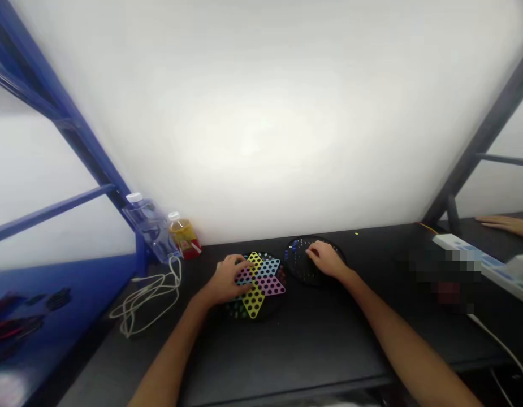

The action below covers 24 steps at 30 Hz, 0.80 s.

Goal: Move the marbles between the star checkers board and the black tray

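Note:
A six-pointed Chinese checkers board (268, 284) with yellow, blue and pink areas full of holes lies on a black round base, where coloured bits show around the star. My left hand (228, 277) rests over the board's left side, thumb and fingers spread apart on it and hiding that part. To the right is a second black round board (301, 270) with small blue and white pieces near its left rim. Over its middle, my right hand (327, 259) is closed with thumb and fingertips together. Whatever may be between those fingertips is too small to make out.
At the back left stand a clear bottle (153, 229) and a bottle of amber drink (182, 234). A white cable (148, 294) lies looped before them. On the right are a white power strip (494, 265) and another person's hand (505, 223). A wall closes off the table's back.

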### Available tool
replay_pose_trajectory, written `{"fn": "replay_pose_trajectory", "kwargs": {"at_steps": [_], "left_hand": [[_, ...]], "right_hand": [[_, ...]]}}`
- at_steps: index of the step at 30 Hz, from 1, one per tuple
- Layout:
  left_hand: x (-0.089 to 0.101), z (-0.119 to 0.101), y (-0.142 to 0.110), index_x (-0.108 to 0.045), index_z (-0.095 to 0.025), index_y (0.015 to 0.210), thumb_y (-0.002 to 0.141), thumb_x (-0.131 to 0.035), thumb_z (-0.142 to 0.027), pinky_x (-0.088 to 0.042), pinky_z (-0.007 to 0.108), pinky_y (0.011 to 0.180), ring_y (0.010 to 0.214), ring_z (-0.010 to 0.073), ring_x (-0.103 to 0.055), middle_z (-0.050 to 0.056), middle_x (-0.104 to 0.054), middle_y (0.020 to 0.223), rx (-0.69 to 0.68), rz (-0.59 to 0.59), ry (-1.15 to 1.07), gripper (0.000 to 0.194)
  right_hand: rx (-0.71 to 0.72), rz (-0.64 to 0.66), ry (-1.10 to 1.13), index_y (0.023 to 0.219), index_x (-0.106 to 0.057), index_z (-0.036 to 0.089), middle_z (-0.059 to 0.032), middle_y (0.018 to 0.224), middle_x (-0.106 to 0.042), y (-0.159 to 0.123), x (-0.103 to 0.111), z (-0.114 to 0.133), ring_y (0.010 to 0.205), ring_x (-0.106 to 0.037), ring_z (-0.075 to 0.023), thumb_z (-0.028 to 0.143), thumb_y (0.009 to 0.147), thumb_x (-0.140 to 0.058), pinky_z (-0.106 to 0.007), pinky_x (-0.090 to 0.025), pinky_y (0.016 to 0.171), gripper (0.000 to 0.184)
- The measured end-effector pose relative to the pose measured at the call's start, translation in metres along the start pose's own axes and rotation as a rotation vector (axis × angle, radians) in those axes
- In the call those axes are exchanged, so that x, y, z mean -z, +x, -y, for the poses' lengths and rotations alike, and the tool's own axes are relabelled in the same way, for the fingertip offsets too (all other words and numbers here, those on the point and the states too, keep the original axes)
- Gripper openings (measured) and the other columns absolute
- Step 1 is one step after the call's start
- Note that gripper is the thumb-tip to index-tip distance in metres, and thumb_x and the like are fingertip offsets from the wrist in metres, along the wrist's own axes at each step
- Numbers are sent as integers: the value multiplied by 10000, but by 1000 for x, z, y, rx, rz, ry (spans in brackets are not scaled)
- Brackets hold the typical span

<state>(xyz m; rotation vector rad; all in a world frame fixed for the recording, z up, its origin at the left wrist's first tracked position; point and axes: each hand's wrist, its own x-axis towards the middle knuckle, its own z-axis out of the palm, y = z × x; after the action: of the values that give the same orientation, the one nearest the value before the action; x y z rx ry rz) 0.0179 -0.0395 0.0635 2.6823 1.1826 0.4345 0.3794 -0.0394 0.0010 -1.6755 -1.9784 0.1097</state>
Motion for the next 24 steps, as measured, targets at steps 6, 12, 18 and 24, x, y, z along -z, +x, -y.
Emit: {"fn": "replay_pose_trajectory", "kwargs": {"at_steps": [6, 12, 18, 24], "left_hand": [[6, 1, 4, -599, -299, 1192, 729, -666, -482, -345, 465, 980, 1168, 318, -452, 92, -513, 1247, 8, 57, -26, 503], [4, 10, 4, -621, -289, 1193, 694, -696, -560, -331, 494, 1015, 1214, 342, -428, 111, -485, 1319, 37, 59, -38, 572], [2, 9, 5, -638, -257, 1144, 665, -716, -596, -343, 494, 1019, 1228, 348, -412, 129, -443, 1356, 21, 19, 6, 592], [1, -2, 6, -643, -192, 805, 626, -710, -654, -359, 489, 974, 1158, 339, -433, 123, -523, 1208, 41, -113, 101, 500]], "right_hand": [[3, -5, 9, 832, -665, 197, -57, 856, -629, 0, 1, 0, 802, -575, -173, 323, 941, -469, -277, -401, 779, 257], [-5, -3, 10, 837, -666, 196, -56, 850, -628, 0, 0, -1, 802, -574, -175, 324, 941, -467, -280, -403, 771, 258], [-5, 8, 3, 817, -661, 193, -59, 836, -624, 0, 1, 1, 789, -567, -176, 317, 941, -460, -284, -398, 768, 266], [-23, 4, 11, 862, -667, 194, -62, 869, -629, -1, 2, 3, 816, -571, -177, 297, 927, -483, -284, -399, 784, 221]]}}
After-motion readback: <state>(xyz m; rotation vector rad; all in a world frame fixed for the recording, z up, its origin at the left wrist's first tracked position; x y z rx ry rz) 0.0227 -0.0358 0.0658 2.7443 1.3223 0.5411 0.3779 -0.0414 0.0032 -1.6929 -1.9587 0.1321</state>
